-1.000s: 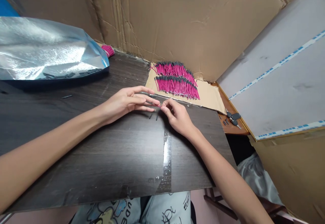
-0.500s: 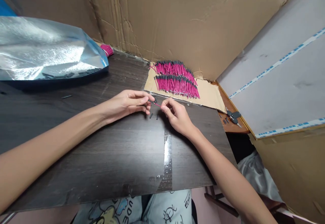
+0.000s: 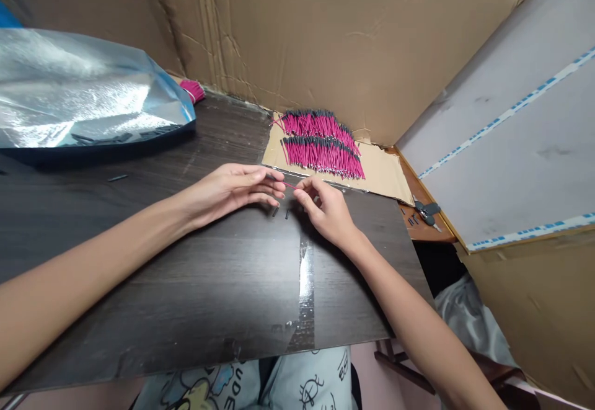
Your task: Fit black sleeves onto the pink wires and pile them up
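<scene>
Between my hands runs a thin pink wire (image 3: pixel 290 185) with a dark sleeve at its left end. My right hand (image 3: pixel 325 206) pinches the wire's right end between thumb and forefinger. The dark-sleeved end lies at the fingers of my left hand (image 3: pixel 237 188), its thumb and forefinger closed on it and the other fingers loosely spread. Just below the fingertips, small black tubes (image 3: pixel 287 214) lie on the dark table (image 3: pixel 223 286). Behind, two rows of pink wires with black ends (image 3: pixel 323 154) rest on a cardboard sheet (image 3: pixel 385 171).
A shiny silver bag (image 3: pixel 93 93) with black tubes showing in it stands at the left. A pink wire bundle (image 3: pixel 193 90) is beside it. One black tube (image 3: pixel 118 178) lies in front. Dark-handled cutters (image 3: pixel 426 209) sit on a brown ledge at the right.
The wire has turned closer to level between my hands. My left thumb has slid back a little and the left fingers reach slightly further right. The view has shifted slightly.
</scene>
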`<state>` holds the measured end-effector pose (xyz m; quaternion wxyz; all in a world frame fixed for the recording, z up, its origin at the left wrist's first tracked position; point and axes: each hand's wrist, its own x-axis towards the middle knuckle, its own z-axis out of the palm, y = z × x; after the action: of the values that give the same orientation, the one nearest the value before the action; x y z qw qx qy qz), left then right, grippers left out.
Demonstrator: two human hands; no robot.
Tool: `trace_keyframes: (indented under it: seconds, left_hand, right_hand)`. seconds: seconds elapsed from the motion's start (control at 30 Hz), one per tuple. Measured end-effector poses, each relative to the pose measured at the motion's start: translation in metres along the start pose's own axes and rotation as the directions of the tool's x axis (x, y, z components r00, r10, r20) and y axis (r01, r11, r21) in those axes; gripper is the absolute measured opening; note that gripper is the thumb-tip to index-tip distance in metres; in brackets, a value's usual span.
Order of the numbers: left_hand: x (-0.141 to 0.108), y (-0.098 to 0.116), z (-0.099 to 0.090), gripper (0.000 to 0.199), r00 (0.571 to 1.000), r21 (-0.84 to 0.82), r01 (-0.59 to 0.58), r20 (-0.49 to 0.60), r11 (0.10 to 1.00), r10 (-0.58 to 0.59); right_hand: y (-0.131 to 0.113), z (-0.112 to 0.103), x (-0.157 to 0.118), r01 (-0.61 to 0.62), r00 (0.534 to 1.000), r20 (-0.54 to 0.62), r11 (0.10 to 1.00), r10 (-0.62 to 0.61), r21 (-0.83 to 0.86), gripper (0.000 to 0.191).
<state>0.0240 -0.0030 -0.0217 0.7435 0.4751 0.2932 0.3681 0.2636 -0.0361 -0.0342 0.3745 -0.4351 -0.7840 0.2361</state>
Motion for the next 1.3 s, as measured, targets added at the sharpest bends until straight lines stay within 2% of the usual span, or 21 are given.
trace_keyframes:
  seconds: [0.2,0.3,0.4,0.5,0.57,0.6,0.63,0.7,0.73,0.77,0.8,0.83,0.9,1.03,1.1,1.13,1.2,1.23,1.3]
  left_hand:
    - [-0.001,0.005,-0.003,0.022,0.993,-0.041,-0.051,-0.112,0.998,0.046]
    - [-0.001,0.007,-0.001,0.023,0.989,-0.051,-0.056,-0.142,0.997,0.048]
    - [-0.001,0.009,0.002,0.031,0.989,-0.071,-0.044,-0.147,0.997,0.033]
    - [-0.001,0.012,0.005,0.034,0.985,-0.016,-0.002,-0.171,1.000,-0.001]
    - [-0.001,0.011,0.007,0.030,0.973,0.164,0.023,-0.229,0.986,0.015]
    - [-0.002,0.009,0.008,0.029,0.967,0.319,0.031,-0.249,0.947,0.052]
    - [-0.002,0.007,0.009,0.027,0.962,0.501,0.036,-0.250,0.865,0.105]
    - [-0.004,0.002,0.012,0.026,0.960,0.823,0.033,-0.184,0.567,0.211]
    - [-0.004,-0.001,0.014,0.025,0.961,0.916,0.024,-0.132,0.400,0.245]
    - [-0.005,-0.005,0.016,0.024,0.961,0.966,0.013,-0.084,0.259,0.265]
    - [-0.006,-0.008,0.018,0.023,0.961,0.988,0.001,-0.044,0.157,0.274]
    - [-0.006,-0.011,0.019,0.024,0.962,0.996,-0.016,-0.009,0.089,0.273]
    - [-0.007,-0.015,0.019,0.024,0.961,0.999,-0.046,0.040,0.018,0.274]
    - [-0.007,-0.017,0.013,0.023,0.956,0.995,-0.096,0.100,-0.029,0.275]
    - [-0.007,-0.016,0.010,0.024,0.957,0.991,-0.131,0.135,-0.033,0.258]
    - [-0.006,-0.015,0.009,0.026,0.957,0.989,-0.147,0.151,-0.034,0.246]
    - [-0.005,-0.013,0.008,0.028,0.959,0.985,-0.169,0.173,-0.038,0.225]
    - [-0.005,-0.013,0.007,0.028,0.959,0.984,-0.173,0.178,-0.042,0.219]
    - [-0.004,-0.013,0.006,0.029,0.962,0.984,-0.171,0.178,-0.050,0.209]
  right_hand:
    - [0.005,-0.003,0.002,-0.039,0.998,-0.059,0.998,0.036,-0.056,0.016]
    - [0.003,-0.001,0.002,-0.033,0.997,-0.066,0.998,0.030,-0.044,0.017]
    - [0.001,0.001,0.003,-0.043,0.995,-0.090,0.999,0.044,0.015,0.019]
    - [0.005,-0.005,0.006,-0.113,0.972,-0.198,0.990,0.128,0.084,0.020]
    - [0.014,-0.013,0.010,-0.179,0.925,-0.321,0.978,0.203,0.104,0.021]
    - [0.020,-0.018,0.011,-0.210,0.893,-0.385,0.972,0.234,0.102,0.022]
    - [0.026,-0.022,0.013,-0.242,0.858,-0.445,0.966,0.258,0.093,0.022]
    - [0.039,-0.031,0.016,-0.297,0.802,-0.530,0.954,0.276,0.048,0.022]
    - [0.044,-0.034,0.017,-0.321,0.783,-0.555,0.947,0.280,0.024,0.021]
    - [0.049,-0.036,0.018,-0.346,0.771,-0.570,0.938,0.284,0.000,0.021]
    - [0.053,-0.037,0.020,-0.371,0.763,-0.579,0.928,0.288,-0.026,0.021]
    - [0.056,-0.037,0.021,-0.396,0.757,-0.584,0.916,0.293,-0.055,0.022]
    - [0.059,-0.036,0.024,-0.442,0.758,-0.581,0.888,0.297,-0.123,0.024]
    - [0.057,-0.034,0.027,-0.466,0.795,-0.534,0.853,0.287,-0.236,0.035]
    - [0.050,-0.033,0.025,-0.402,0.850,-0.461,0.880,0.256,-0.253,0.040]
    - [0.045,-0.033,0.023,-0.335,0.896,-0.384,0.908,0.225,-0.250,0.041]
    - [0.032,-0.029,0.018,-0.153,0.981,-0.147,0.964,0.123,-0.216,0.035]
    - [0.024,-0.027,0.015,-0.062,0.998,-0.014,0.980,0.061,-0.188,0.030]
    - [0.009,-0.020,0.009,0.062,0.980,0.197,0.987,-0.032,-0.150,0.018]
